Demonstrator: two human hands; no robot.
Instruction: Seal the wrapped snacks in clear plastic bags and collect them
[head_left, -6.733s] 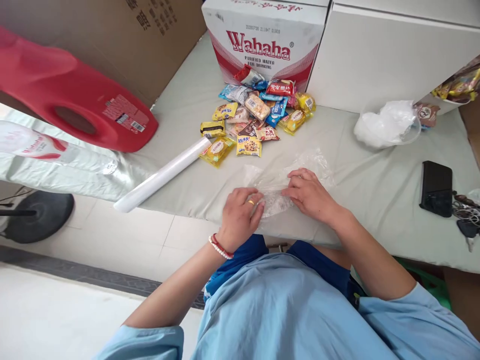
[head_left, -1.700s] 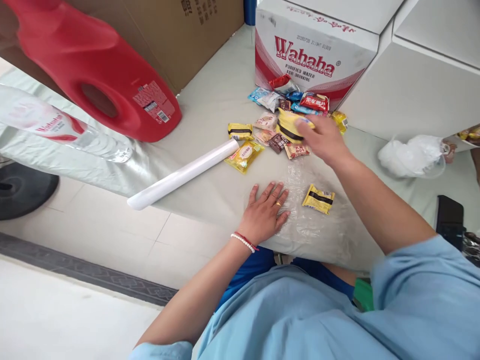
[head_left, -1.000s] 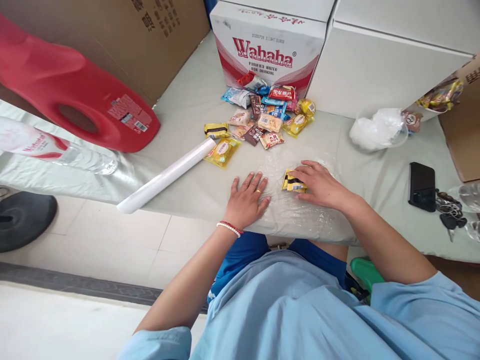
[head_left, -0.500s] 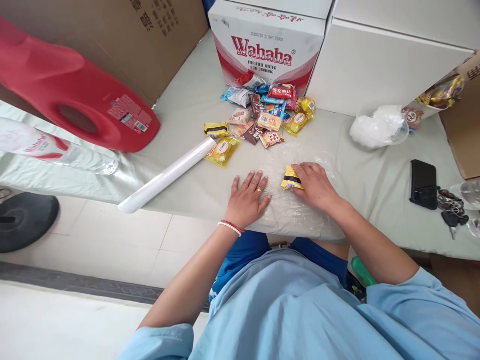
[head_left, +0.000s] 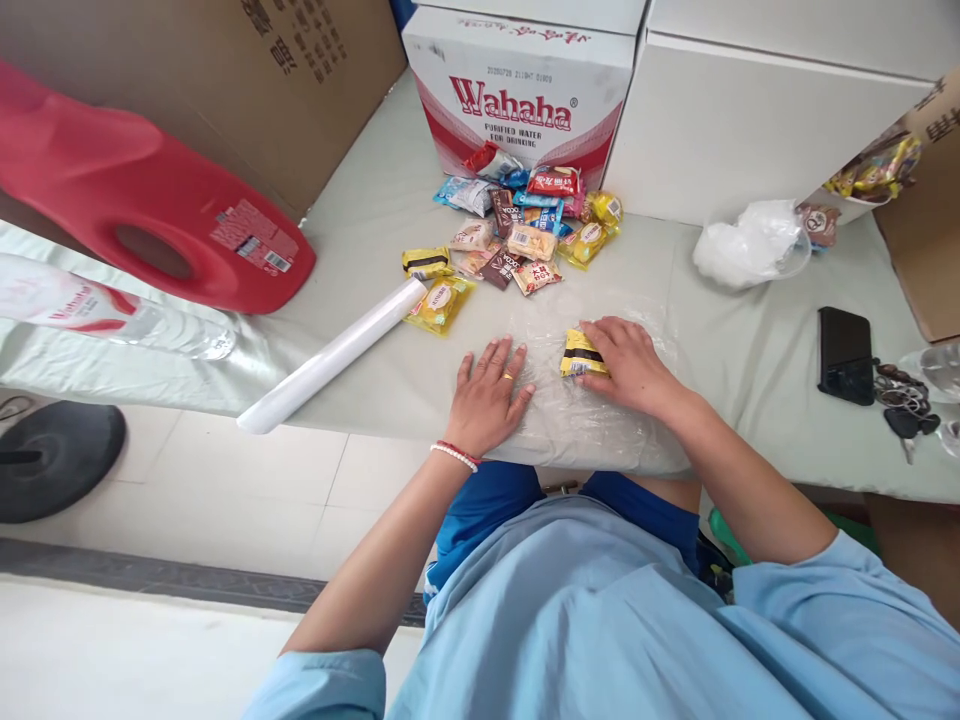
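A sheet of clear plastic film [head_left: 592,420] was spread flat on the grey-covered table [head_left: 750,340], at the table's near edge, and it serves here as the landmark. The left hand [head_left: 487,395] was laid palm-down on the film's left margin with the fingers extended and spread, nothing being grasped. The right hand [head_left: 630,362] was placed on the film's far half, and its fingers were curled over a yellow snack packet [head_left: 577,355] bearing a dark band. The packet was pressed against the film under the fingertips; whether it was pinched or merely covered could not be determined. The packet lay on the film, between the two hands and nearer to the right one.

Beyond the film's far edge a pile of assorted wrapped snacks [head_left: 525,225] was heaped against a Wahaha carton [head_left: 525,90]. One larger yellow packet [head_left: 439,303] was set apart from the pile, to the far left of the film, touching the end of a white roll [head_left: 330,355]. The roll was laid diagonally to the left of the film and overhung the table edge. Further left of the film a red jug [head_left: 150,210] was laid on its side, with a clear water bottle [head_left: 105,315] beside it. To the right of the film, well apart from it, a crumpled white bag [head_left: 750,245], a black phone [head_left: 845,352] and a bunch of keys [head_left: 904,400] were located.
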